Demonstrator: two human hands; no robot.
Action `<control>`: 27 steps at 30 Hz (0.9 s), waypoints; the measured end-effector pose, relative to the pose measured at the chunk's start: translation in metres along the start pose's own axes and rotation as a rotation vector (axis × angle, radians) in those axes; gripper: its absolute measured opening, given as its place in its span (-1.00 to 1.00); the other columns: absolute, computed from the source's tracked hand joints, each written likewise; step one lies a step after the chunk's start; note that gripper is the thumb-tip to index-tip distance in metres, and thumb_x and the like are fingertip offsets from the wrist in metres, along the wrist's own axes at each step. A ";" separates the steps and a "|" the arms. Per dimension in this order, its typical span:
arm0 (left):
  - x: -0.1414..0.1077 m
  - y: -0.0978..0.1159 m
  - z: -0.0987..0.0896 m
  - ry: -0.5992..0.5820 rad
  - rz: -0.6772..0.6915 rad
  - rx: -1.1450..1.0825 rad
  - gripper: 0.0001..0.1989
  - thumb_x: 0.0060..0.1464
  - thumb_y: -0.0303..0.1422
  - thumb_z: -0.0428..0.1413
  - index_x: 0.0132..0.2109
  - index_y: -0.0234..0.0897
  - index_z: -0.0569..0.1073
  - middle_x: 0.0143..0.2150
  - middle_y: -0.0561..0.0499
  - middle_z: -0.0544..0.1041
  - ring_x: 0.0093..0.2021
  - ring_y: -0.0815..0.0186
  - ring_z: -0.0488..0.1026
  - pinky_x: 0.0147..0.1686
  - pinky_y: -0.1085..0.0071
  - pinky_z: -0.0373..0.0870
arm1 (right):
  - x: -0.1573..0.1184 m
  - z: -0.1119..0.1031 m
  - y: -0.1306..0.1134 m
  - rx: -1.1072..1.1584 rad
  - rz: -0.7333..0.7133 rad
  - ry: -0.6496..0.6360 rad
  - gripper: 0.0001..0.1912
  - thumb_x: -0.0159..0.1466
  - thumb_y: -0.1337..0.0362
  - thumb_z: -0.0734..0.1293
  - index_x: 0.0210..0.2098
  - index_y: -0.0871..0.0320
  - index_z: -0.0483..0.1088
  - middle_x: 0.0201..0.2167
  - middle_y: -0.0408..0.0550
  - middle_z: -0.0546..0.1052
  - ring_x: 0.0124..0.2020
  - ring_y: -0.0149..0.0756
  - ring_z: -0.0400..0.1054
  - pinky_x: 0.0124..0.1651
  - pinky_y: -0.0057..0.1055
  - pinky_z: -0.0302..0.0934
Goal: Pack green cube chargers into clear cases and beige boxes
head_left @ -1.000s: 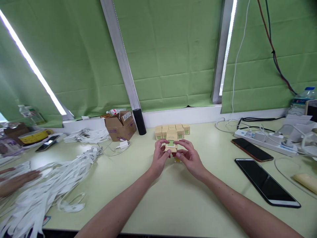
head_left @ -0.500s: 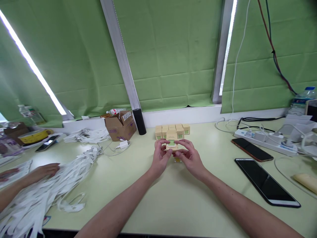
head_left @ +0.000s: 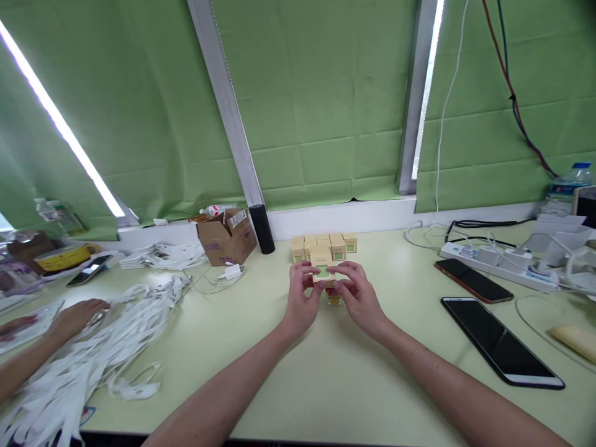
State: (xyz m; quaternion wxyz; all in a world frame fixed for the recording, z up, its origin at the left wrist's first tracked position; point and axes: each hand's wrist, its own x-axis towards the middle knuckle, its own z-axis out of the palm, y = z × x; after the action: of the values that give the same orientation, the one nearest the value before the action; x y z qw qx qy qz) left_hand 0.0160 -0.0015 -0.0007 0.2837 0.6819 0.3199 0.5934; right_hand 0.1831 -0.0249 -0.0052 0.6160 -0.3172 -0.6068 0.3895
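Observation:
Between my two hands is a small tan box (head_left: 322,253) with a green panel on its front. My left hand (head_left: 302,294) grips its left side, fingertips on the green panel and thumb at the lower edge. My right hand (head_left: 358,294) pinches the right side in the same way. Just below the box a small yellowish clear item (head_left: 334,299) shows near my right thumb; what it is cannot be made out. Behind the held box stand several similar tan boxes (head_left: 350,242) in a group.
Left: another person's hand (head_left: 77,320) at white straps (head_left: 125,335), a cardboard box (head_left: 228,237), a black cylinder (head_left: 262,230) and a white charger (head_left: 232,271). Right: a large phone (head_left: 503,341), a smaller phone (head_left: 474,280) and a power strip (head_left: 500,267) with cables.
The box between my hands is tilted slightly differently, and more of its green panel shows. At the left, the other person's hand has shifted a little left and some straps have moved.

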 end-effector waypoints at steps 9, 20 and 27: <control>-0.002 0.007 -0.004 -0.075 0.201 0.249 -0.56 0.41 -0.23 0.04 0.36 -0.08 0.25 0.35 -0.19 0.37 0.41 0.03 0.26 0.37 -0.08 0.19 | -0.010 -0.001 -0.011 -0.364 -0.188 -0.142 -0.59 0.48 0.13 0.27 0.29 -0.23 0.41 0.57 -0.12 -0.13 0.54 0.12 -0.02 0.38 0.15 0.26; 0.014 -0.010 -0.014 0.075 -0.177 -0.065 -0.47 0.21 0.04 0.23 0.11 -0.29 0.49 0.07 -0.22 0.61 0.04 0.07 0.56 0.07 0.20 0.43 | -0.011 -0.003 -0.013 -0.708 -0.586 -0.402 -0.65 0.37 0.42 0.33 0.12 0.08 0.52 0.53 0.03 0.12 0.56 0.11 -0.08 0.51 0.28 -0.02; 0.026 -0.027 -0.029 0.136 -0.262 0.072 -0.48 0.13 -0.03 0.27 0.09 -0.30 0.49 0.04 -0.18 0.61 -0.01 0.13 0.51 -0.16 0.34 0.39 | -0.004 -0.008 0.009 -0.883 -0.399 -0.183 -0.63 0.30 0.51 0.29 0.04 0.11 0.47 0.12 0.07 0.59 0.30 0.04 0.32 0.24 0.06 0.39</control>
State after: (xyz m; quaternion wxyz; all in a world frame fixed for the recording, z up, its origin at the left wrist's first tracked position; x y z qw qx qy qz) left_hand -0.0126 0.0364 -0.0012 0.3119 0.6024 0.4458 0.5841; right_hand 0.1905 -0.0229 -0.0156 0.4293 -0.3902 -0.8145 -0.0042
